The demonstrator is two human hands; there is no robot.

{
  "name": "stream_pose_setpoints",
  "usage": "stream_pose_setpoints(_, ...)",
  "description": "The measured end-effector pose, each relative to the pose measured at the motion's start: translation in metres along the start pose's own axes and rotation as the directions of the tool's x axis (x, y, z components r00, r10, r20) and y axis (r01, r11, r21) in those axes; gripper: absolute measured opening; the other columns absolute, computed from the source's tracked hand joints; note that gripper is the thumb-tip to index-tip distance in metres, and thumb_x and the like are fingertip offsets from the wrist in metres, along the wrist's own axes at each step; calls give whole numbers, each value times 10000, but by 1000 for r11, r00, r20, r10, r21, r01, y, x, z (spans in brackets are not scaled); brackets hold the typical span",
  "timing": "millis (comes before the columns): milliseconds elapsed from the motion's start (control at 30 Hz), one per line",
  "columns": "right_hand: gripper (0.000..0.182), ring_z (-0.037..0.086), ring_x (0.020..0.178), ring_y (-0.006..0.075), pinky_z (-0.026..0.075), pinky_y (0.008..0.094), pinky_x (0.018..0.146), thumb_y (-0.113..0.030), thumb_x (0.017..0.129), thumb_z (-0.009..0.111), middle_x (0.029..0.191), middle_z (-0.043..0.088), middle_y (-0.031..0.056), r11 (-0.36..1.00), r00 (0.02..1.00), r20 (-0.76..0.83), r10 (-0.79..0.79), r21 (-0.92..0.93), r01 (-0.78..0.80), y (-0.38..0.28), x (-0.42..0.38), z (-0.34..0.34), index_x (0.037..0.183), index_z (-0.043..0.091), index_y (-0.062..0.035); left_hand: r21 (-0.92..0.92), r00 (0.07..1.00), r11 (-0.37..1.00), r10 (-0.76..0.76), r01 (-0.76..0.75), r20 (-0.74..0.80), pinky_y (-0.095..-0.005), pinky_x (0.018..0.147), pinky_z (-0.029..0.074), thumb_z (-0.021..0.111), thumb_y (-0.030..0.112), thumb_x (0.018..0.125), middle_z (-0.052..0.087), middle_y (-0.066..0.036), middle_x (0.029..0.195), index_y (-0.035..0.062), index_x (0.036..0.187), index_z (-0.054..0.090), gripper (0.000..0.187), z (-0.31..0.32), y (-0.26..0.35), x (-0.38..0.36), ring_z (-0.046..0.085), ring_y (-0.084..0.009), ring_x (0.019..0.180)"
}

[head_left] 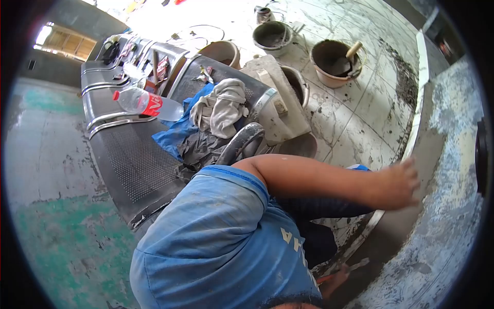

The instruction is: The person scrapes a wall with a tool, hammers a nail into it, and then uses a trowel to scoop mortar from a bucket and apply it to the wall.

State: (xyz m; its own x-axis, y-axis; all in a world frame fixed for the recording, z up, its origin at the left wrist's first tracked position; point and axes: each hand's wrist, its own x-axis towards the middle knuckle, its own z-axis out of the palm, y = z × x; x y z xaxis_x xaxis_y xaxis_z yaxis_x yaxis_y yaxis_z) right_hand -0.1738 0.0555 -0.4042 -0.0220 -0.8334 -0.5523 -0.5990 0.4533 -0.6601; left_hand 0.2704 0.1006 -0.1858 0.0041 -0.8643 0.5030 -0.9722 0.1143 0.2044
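Note:
My left hand (393, 186) reaches out to the right, close to the wall (437, 216). It is slightly blurred; the fingers look apart and nothing shows in them. Low in the view, my right hand (335, 283) is partly hidden behind my blue shirt. Its fingers close around the reddish handle of a small tool (359, 263), whose flat greyish end points toward the wall's base. I cannot make out the exact kind of tool. Wet-looking grey mortar (383, 247) covers the strip along the wall there.
A metal bench (134, 170) behind me carries a water bottle (149, 104), a grey cloth (221, 108) and blue plastic (172, 135). A mortar-smeared board (288, 116) leans beside it. Buckets (329, 77), one with a wooden-handled tool (354, 50), stand on the dirty tiles (329, 118).

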Motion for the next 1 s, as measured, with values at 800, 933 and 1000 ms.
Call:
stream_pose_setpoints(800, 485, 598, 975, 370, 449, 460, 838, -312, 925, 570, 1103, 592, 252, 784, 959, -236, -157, -620, -24, 95, -22, 71, 1217, 529, 73, -401, 574, 418, -677, 815, 461, -464, 834, 444, 505, 420, 934, 625, -263, 954, -20, 939, 607, 451, 63, -53, -191, 577, -445, 952)
stream_pose_setpoints(933, 485, 597, 977, 375, 447, 461, 841, -316, 926, 570, 1100, 591, 253, 830, 961, -269, -68, -550, -95, 109, -42, 63, 1212, 532, 73, -423, 513, 342, -755, 839, 409, -445, 751, 465, 612, 302, 877, 615, -268, 891, -18, 880, 614, 320, 56, -50, -195, 592, -434, 893)
stream_pose_setpoints(1000, 484, 596, 977, 376, 447, 461, 841, -317, 926, 570, 1100, 591, 253, 867, 935, -356, 6, -464, -183, 121, -57, 58, 1211, 533, 73, -495, 579, 361, -704, 790, 412, -393, 821, 475, 614, 266, 882, 636, -223, 944, -17, 989, 622, 303, 59, -53, -197, 616, -367, 941)
